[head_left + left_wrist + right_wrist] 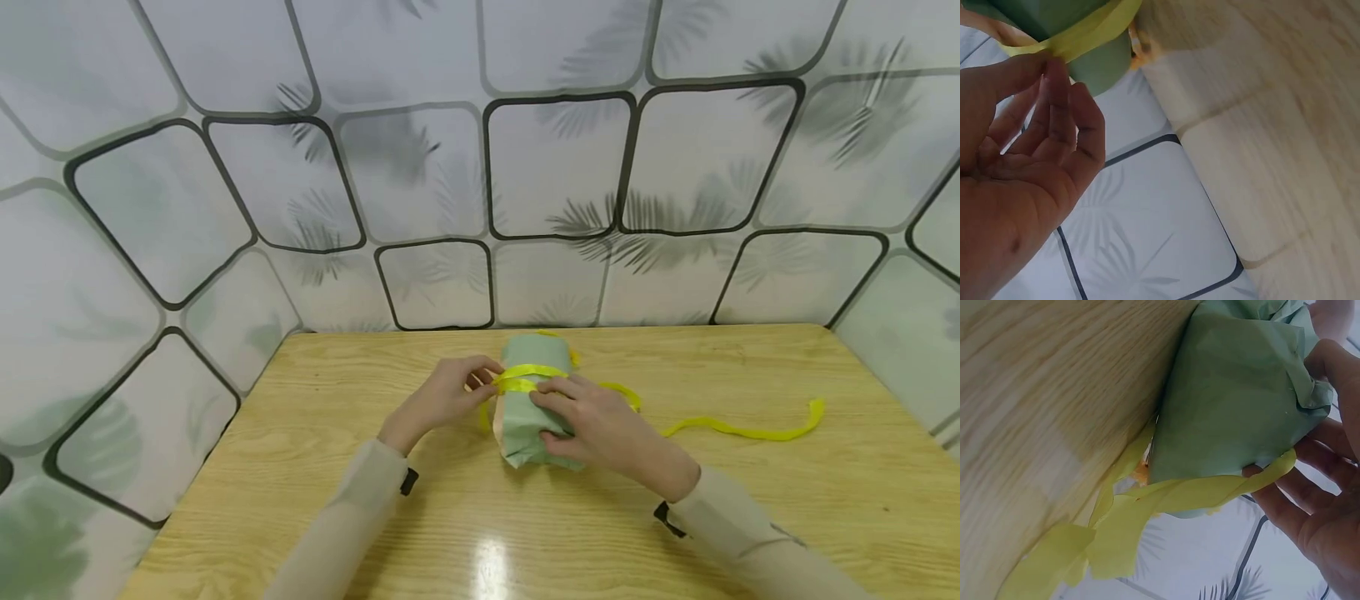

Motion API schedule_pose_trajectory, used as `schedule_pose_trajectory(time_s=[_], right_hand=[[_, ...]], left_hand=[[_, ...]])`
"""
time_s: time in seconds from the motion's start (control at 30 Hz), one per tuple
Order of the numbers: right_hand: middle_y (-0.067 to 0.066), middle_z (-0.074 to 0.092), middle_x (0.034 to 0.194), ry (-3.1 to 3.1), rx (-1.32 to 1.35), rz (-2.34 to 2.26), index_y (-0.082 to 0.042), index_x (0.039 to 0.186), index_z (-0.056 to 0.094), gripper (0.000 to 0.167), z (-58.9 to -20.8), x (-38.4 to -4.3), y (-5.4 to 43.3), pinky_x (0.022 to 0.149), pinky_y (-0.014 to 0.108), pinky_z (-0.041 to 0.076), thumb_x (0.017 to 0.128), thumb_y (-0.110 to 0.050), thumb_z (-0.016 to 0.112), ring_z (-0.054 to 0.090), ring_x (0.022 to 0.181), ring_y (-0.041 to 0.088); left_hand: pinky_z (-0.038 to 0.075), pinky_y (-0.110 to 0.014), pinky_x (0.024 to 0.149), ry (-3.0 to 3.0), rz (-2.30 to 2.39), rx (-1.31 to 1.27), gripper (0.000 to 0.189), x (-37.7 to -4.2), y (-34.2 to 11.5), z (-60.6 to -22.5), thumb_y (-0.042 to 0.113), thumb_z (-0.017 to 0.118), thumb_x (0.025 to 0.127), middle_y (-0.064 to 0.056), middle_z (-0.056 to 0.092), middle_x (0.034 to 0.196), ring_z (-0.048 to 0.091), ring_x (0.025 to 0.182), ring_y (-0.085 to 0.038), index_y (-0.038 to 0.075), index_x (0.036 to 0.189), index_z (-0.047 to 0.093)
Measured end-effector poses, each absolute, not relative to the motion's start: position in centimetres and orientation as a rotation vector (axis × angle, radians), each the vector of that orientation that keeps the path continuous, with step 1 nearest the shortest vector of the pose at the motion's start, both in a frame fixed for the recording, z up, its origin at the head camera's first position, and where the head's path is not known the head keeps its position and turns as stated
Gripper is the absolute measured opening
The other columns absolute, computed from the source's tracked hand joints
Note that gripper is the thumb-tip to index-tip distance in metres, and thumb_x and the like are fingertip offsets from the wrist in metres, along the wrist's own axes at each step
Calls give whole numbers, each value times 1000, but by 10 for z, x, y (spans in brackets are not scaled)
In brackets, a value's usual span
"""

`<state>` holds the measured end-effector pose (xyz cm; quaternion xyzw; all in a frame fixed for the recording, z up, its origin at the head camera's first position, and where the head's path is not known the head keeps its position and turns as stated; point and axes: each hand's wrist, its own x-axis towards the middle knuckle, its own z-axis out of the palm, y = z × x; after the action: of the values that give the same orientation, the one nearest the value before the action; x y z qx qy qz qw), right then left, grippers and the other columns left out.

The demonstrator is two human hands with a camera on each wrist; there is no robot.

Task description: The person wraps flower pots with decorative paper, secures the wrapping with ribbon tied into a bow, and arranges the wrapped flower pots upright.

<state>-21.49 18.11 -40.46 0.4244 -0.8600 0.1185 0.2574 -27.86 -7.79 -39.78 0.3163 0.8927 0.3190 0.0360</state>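
A package wrapped in pale green paper point(534, 350) lies on the wooden table, with crumpled folds at its near end. Yellow ribbon point(528, 371) crosses it in two bands. At its left side, my left hand point(453, 387) pinches the ribbon between thumb and fingertips, as the left wrist view also shows. My right hand point(603, 421) holds the package from the right. Its thumb is on the crumpled paper, and a fingertip presses the yellow ribbon point(1210, 490) in the right wrist view. Something orange point(1141, 472) shows beside the paper there, its kind unclear.
A long yellow ribbon tail point(750, 432) trails right across the wooden table point(810, 508). Behind the table's far edge hangs a pale wall covering point(558, 167) with dark rounded outlines and leaf prints. Another short ribbon piece point(484, 415) hangs left of the package.
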Motion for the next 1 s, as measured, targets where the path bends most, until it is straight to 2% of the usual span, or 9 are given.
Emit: schedule_pose_trajectory(time_s=[0.17, 0.33, 0.67, 0.8, 1.0], right_hand=[[7, 72, 115, -2345, 1132, 341, -4, 115, 74, 42, -403, -214, 179, 82, 35, 61, 81, -26, 84, 69, 103, 25], [8, 73, 115, -2337, 1127, 361, -3, 115, 75, 43, -404, -214, 180, 83, 37, 62, 79, -25, 85, 70, 106, 27], [7, 74, 116, -2344, 1120, 375, -5, 115, 76, 44, -405, -214, 179, 80, 37, 63, 77, -26, 86, 71, 108, 27], [7, 73, 116, -2359, 1115, 382, -5, 115, 76, 44, -405, -214, 179, 80, 36, 62, 78, -26, 86, 71, 107, 26], [6, 73, 115, -2352, 1118, 388, -5, 115, 75, 43, -404, -215, 180, 78, 34, 62, 79, -25, 86, 70, 104, 23]], left_hand=[[58, -26, 75, 2778, 997, 939, 21, -277, -91, -396, 15, 65, 101, -6, 75, 107, 69, 88, -16, 13, 122, 71], [58, -26, 75, 2791, 959, 936, 19, -272, -115, -392, 14, 65, 101, -5, 75, 108, 70, 89, -14, 9, 118, 73], [61, -34, 78, 2832, 903, 801, 15, -256, -179, -392, 8, 64, 100, -12, 74, 114, 73, 96, -26, 7, 111, 75], [61, -38, 79, 2879, 855, 719, 13, -253, -203, -387, 7, 64, 99, -13, 74, 112, 73, 98, -29, 7, 108, 74], [61, -45, 81, 2926, 727, 610, 15, -251, -234, -380, 3, 62, 95, -18, 74, 107, 73, 96, -34, 0, 104, 74]])
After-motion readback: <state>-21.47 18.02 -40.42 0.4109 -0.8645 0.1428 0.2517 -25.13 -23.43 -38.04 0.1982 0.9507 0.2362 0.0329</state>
